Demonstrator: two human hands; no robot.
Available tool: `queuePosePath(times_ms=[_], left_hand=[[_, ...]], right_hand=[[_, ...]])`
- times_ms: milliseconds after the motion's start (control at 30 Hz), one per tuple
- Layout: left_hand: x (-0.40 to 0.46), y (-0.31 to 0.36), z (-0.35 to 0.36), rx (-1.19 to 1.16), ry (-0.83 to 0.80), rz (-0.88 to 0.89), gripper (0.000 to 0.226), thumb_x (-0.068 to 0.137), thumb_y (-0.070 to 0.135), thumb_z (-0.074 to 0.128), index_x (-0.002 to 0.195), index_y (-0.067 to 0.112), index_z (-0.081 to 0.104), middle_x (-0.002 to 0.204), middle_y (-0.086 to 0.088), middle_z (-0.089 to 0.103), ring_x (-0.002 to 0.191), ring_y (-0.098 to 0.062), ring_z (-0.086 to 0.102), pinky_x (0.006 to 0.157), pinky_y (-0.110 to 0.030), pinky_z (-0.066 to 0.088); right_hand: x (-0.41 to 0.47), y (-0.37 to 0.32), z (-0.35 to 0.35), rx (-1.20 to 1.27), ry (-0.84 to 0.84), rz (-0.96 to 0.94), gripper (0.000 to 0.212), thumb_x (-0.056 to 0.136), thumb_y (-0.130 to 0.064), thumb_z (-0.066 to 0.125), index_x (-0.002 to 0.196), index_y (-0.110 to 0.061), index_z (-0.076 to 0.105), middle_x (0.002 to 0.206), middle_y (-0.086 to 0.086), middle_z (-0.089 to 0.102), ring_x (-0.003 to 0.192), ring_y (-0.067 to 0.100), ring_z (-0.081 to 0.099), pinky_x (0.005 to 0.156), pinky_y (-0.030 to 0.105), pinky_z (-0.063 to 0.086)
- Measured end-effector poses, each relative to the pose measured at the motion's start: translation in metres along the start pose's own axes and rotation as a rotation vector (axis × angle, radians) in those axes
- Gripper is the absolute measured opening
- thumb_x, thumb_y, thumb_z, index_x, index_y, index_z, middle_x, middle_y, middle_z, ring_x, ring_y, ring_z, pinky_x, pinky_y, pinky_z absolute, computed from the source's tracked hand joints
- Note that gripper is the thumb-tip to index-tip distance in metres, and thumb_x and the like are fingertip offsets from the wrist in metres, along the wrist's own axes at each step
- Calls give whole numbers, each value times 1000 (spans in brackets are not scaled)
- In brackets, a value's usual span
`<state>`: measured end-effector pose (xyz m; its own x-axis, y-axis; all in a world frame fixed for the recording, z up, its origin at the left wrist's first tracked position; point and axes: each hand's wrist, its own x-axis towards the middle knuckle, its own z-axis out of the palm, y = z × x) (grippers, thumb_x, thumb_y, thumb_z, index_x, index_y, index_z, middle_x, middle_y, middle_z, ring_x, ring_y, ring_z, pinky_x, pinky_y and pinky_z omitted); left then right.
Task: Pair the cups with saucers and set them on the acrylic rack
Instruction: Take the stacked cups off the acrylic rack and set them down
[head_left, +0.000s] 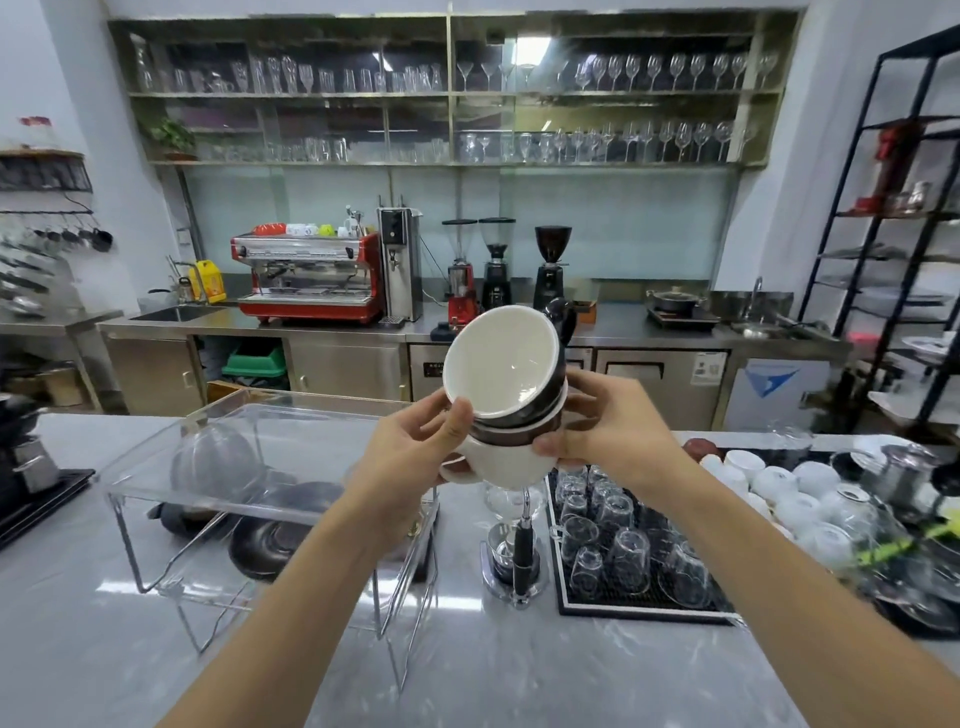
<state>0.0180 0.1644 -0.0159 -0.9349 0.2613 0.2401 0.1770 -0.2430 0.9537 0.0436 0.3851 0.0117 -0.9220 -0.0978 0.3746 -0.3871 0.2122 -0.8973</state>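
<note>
Stacked ceramic cups (506, 415), brown outside and white within, are held in the air between both hands above the grey marble counter (519, 675). A white cup with a handle sits lowest, a brown one nests in it, and the top brown cup (503, 361) tips toward the camera, showing an empty white bowl. The left hand (415, 457) curls its fingers round the stack's near-left side, thumb on the tilted rim; the right hand (613, 431) clasps the far-right side, probably steadying the lower cups so the top one can be worked loose. Below and left of the left fingers stands the clear acrylic rack (218, 467), its top holding no cup; dark saucers (270, 540) lie beneath it. Below the right fingers, a black tray (639, 613) holds upturned glasses.
</note>
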Motion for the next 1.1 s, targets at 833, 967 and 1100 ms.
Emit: queuePosePath(times_ms=[833, 967, 1100], left_hand=[[-50, -170, -12, -71, 3, -339, 72, 68, 35, 83, 135, 19, 64, 126, -7, 73, 101, -20, 70, 85, -35, 61], [-60, -188, -16, -116, 35, -380, 80, 63, 35, 90, 136, 15, 63, 121, -9, 74, 96, -20, 68, 81, -32, 59], [-67, -207, -24, -120, 34, -396, 70, 70, 29, 84, 135, 12, 63, 116, -10, 74, 98, -23, 65, 86, -35, 59]], right_hand=[[-82, 171, 21, 20, 16, 227, 86, 55, 13, 86, 122, -38, 65, 108, -11, 77, 100, 9, 70, 87, 31, 59], [-90, 191, 30, 1, 11, 275, 89, 56, 13, 86, 122, -42, 63, 107, -16, 77, 102, 5, 70, 85, 20, 57], [-92, 205, 39, 3, -16, 294, 90, 58, 9, 86, 115, -58, 64, 114, -24, 74, 109, -4, 68, 88, 14, 54]])
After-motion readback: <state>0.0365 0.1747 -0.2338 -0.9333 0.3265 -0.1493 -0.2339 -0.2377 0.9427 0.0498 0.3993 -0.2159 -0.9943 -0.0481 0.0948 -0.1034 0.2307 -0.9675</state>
